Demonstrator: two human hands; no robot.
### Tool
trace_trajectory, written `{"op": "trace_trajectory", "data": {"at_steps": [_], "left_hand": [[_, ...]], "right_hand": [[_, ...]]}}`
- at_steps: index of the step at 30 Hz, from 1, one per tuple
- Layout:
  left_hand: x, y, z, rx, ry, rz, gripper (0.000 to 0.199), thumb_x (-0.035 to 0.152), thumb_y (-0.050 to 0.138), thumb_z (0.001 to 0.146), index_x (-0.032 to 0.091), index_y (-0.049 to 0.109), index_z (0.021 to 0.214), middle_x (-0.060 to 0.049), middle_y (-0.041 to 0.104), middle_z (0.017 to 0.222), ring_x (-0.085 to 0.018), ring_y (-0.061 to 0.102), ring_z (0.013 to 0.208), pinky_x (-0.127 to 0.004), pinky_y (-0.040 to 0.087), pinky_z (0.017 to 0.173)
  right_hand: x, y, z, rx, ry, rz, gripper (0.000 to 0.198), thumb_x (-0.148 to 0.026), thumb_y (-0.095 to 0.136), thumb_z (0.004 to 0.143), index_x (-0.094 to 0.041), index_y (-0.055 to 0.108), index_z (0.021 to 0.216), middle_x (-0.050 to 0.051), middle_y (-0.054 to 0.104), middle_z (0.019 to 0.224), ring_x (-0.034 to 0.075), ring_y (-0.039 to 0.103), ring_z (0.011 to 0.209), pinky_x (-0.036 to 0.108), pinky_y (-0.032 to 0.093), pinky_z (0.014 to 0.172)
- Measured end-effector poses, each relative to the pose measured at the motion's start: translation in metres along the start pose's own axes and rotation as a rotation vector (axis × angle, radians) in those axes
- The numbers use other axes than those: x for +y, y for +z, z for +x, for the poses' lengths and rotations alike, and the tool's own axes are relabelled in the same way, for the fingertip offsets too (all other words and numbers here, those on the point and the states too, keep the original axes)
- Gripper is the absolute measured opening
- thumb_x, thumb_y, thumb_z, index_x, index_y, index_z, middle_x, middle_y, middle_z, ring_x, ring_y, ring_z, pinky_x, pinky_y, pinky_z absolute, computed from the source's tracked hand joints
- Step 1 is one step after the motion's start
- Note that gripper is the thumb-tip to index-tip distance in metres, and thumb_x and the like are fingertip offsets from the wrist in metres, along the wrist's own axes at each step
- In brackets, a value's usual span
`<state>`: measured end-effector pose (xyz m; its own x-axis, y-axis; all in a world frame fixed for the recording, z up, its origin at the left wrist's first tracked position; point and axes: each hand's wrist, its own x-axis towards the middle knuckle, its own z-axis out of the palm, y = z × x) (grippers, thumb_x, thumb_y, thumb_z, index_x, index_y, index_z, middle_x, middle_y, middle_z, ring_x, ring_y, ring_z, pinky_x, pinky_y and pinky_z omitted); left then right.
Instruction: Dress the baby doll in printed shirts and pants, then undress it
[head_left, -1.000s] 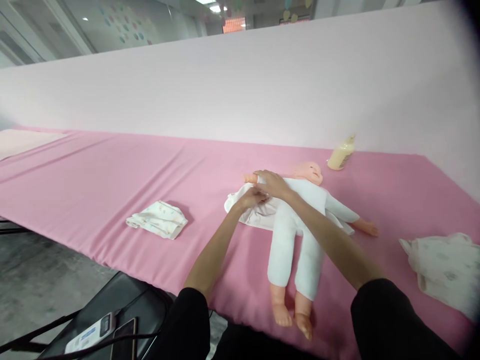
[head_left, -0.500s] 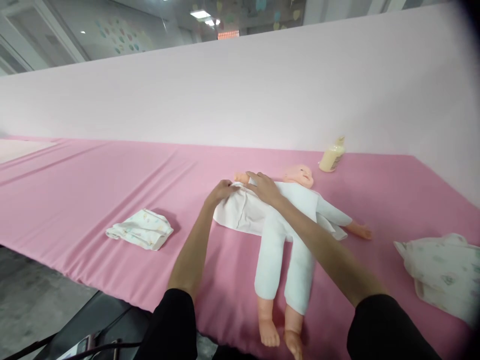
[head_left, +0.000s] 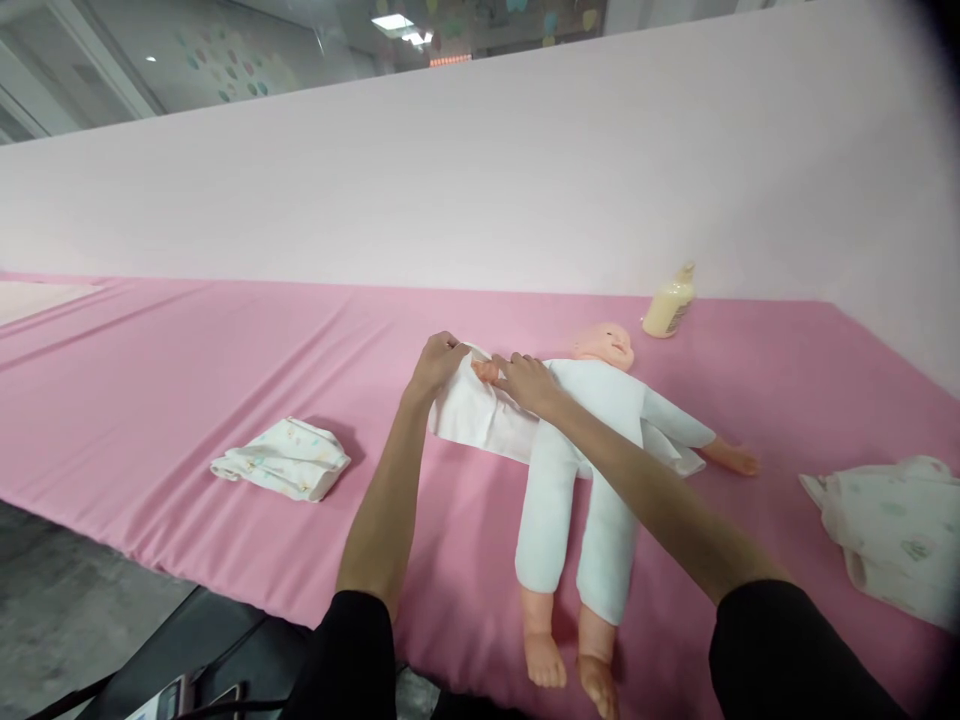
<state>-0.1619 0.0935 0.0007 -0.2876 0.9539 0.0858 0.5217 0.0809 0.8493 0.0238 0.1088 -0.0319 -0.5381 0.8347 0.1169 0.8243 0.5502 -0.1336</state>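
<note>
A baby doll with a white cloth body lies on its back, its head away from me and its feet toward me. Beneath it spreads a white baby garment, reaching out past the doll's left-hand side in my view. My left hand pinches the garment's upper edge and holds it raised. With bent fingers, my right hand holds the doll's arm, whose small hand pokes out beyond my fingertips. Most of that arm is hidden by my right hand.
A folded printed cloth lies to the left, and another printed cloth at the right. A pale yellow pump bottle stands near the white wall. Pink sheeting covers the table; a dark chair is below its front edge.
My left hand has moved up and away from me, lifting the garment's edge. The doll's small hand now shows in front of the garment, with my right hand still at the arm.
</note>
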Motion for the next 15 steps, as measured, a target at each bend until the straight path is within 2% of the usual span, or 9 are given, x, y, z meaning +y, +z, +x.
{"op": "trace_trajectory", "data": {"at_steps": [3, 6, 11, 15], "left_hand": [[0.005, -0.002, -0.003, 0.007, 0.061, 0.016, 0.016, 0.031, 0.062, 0.076, 0.017, 0.054, 0.077, 0.002, 0.052, 0.071, -0.010, 0.047, 0.065, -0.024, 0.034, 0.058], [0.011, -0.007, -0.007, 0.012, 0.113, 0.138, 0.014, 0.030, 0.061, 0.077, 0.018, 0.055, 0.076, 0.001, 0.053, 0.070, -0.011, 0.048, 0.065, -0.024, 0.033, 0.060], [0.025, -0.009, -0.019, 0.001, 0.126, 0.298, 0.011, 0.029, 0.060, 0.080, 0.019, 0.057, 0.076, 0.001, 0.057, 0.072, -0.013, 0.050, 0.069, -0.025, 0.033, 0.063], [0.039, -0.015, -0.031, -0.109, 0.160, 0.389, 0.012, 0.031, 0.059, 0.082, 0.020, 0.057, 0.078, 0.000, 0.060, 0.076, -0.013, 0.052, 0.069, -0.026, 0.033, 0.061]], "right_hand": [[-0.001, 0.003, 0.001, 0.009, 0.016, -0.029, 0.049, -0.040, 0.045, 0.103, -0.017, 0.041, 0.147, 0.016, 0.065, 0.122, 0.031, 0.062, 0.111, 0.038, 0.045, 0.091], [-0.005, 0.007, 0.000, -0.003, 0.010, -0.068, 0.053, -0.035, 0.045, 0.103, -0.011, 0.038, 0.150, 0.020, 0.063, 0.127, 0.032, 0.060, 0.116, 0.039, 0.044, 0.097], [-0.009, 0.013, -0.002, -0.004, -0.006, -0.083, 0.060, -0.029, 0.045, 0.103, -0.001, 0.030, 0.154, 0.025, 0.060, 0.133, 0.035, 0.056, 0.122, 0.042, 0.039, 0.103], [-0.005, 0.013, 0.001, 0.003, 0.013, -0.020, 0.063, -0.028, 0.042, 0.103, -0.001, 0.023, 0.156, 0.025, 0.059, 0.134, 0.035, 0.055, 0.124, 0.042, 0.038, 0.104]]}}
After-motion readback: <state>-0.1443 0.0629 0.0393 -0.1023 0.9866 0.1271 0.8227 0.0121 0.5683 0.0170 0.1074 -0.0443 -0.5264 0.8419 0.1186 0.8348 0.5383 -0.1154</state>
